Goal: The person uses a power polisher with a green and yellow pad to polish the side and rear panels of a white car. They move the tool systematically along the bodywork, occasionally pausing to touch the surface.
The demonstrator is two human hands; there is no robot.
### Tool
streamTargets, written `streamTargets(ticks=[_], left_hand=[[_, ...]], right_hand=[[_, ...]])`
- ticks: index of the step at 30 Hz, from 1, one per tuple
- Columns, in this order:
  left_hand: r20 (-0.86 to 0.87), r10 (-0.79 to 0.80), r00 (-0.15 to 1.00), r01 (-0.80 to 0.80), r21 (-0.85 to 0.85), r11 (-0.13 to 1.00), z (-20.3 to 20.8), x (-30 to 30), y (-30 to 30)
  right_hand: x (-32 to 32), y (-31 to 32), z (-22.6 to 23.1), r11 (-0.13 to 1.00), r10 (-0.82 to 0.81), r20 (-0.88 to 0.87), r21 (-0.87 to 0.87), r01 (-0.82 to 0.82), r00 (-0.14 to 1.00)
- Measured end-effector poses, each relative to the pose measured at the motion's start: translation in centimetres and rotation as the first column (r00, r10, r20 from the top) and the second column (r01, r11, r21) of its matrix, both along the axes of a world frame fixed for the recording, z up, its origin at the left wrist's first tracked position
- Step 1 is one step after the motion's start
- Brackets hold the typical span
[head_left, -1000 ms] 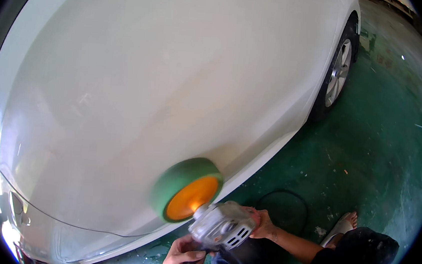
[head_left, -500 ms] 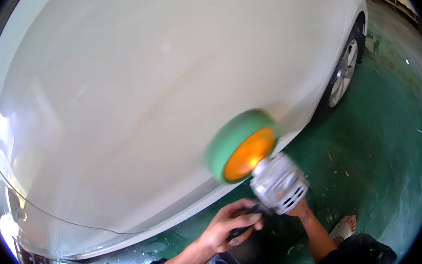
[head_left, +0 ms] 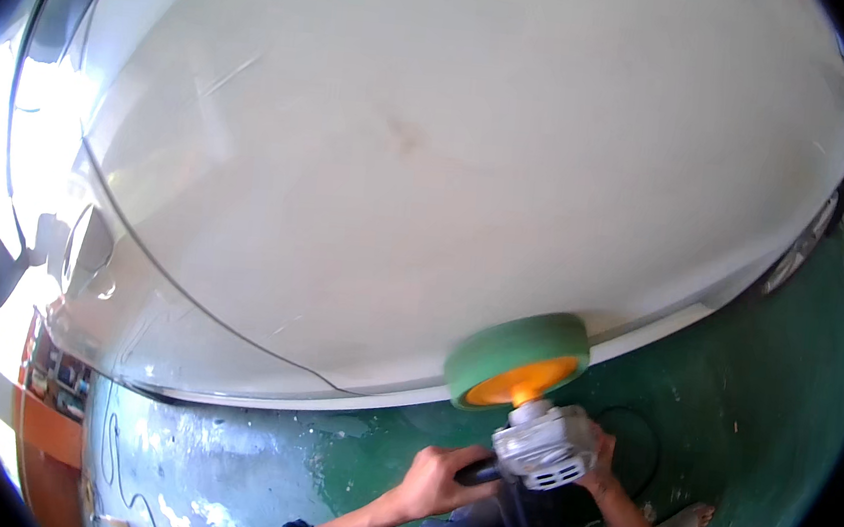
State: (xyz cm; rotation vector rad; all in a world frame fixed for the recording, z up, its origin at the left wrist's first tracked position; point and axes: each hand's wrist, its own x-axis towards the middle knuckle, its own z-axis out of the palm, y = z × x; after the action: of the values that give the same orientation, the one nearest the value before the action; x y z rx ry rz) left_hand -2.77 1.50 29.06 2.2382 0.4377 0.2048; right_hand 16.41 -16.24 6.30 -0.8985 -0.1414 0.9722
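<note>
Scuffed floor point(head_left: 732, 391), glossy curved panel point(head_left: 428, 194), round pad point(head_left: 510, 350), left grip point(head_left: 438, 483), right grip point(head_left: 602, 465) clamped on polisher point(head_left: 540, 442)

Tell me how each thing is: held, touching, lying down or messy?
Left hand: closed around the black handle.
Right hand: holding the polisher, partly hidden.
Polisher: held in both hands.
Green pad: against the white car; can't tell if spinning.
Cable: curved on the floor.
Floor: blotchy.

I'm finding room over the green floor point(head_left: 369, 465), lower left of centre; the white car body point(head_left: 487, 209) is blocking the top, a dark cable point(head_left: 658, 448) looping lower right.
</note>
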Motion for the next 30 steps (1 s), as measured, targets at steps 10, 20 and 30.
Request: streamTargets(ticks=[10, 20, 30], left_hand=[[0.100, 0.394, 0.914, -0.400, 0.402, 0.824, -5.4, -13.5, 6.1], [0.197, 0.363, 0.911, -0.412, 0.364, 0.835, -4.2, -12.0, 6.4], [0.406, 0.147, 0.902, -0.324, 0.410, 0.852, 1.9, -4.5, 3.9]], right_hand=[[-5.5, 7.3, 8.3, 0.980, -0.020, 1.000, 0.020, 0.196, -0.005], [-5.2, 6.5, 10.8, 0.946, -0.077, 0.995, 0.094, 0.311, -0.067], [-0.7, 3.8, 8.3, 0.960, -0.095, 0.986, 0.054, 0.274, 0.138]])
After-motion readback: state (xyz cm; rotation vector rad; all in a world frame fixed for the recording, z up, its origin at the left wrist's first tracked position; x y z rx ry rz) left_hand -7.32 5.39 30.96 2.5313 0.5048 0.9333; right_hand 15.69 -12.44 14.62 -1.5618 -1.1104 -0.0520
